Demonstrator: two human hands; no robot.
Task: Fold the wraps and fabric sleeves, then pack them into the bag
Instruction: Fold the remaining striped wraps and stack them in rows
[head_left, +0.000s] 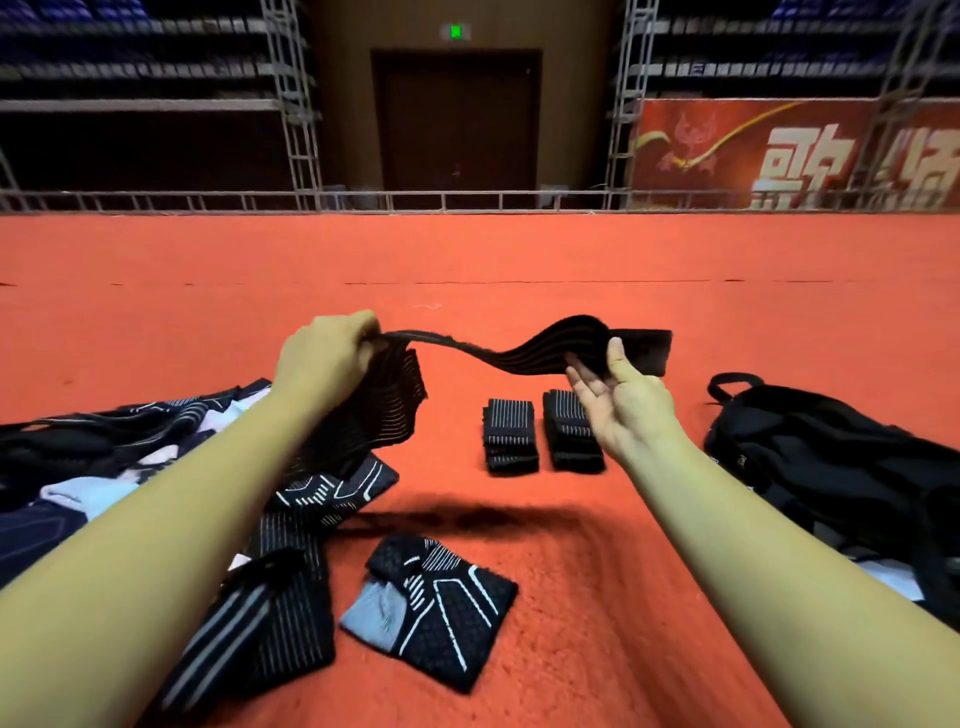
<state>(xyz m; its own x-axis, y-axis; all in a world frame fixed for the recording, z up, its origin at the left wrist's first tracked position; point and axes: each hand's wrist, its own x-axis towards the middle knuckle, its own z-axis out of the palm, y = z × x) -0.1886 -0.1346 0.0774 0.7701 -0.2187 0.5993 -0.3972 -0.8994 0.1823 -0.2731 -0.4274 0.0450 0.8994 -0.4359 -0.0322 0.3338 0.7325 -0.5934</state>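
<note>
A long black striped wrap (524, 351) stretches in the air between my hands. My left hand (324, 356) pinches one end, with loose wrap bunched below it. My right hand (626, 405), palm up, grips the other end between thumb and fingers, and the velcro tab sticks out to the right. Two folded striped wraps (511, 434) (569, 431) lie side by side on the red carpet under the stretched wrap. A folded black sleeve with white lines (436, 608) lies close to me. The black bag (841, 467) sits at the right.
A heap of unfolded sleeves and wraps (130, 447) lies at the left, and another loose striped wrap (270, 623) lies under my left forearm. The red carpet (467, 249) runs far ahead to a metal truss rail (467, 200) and a dark door.
</note>
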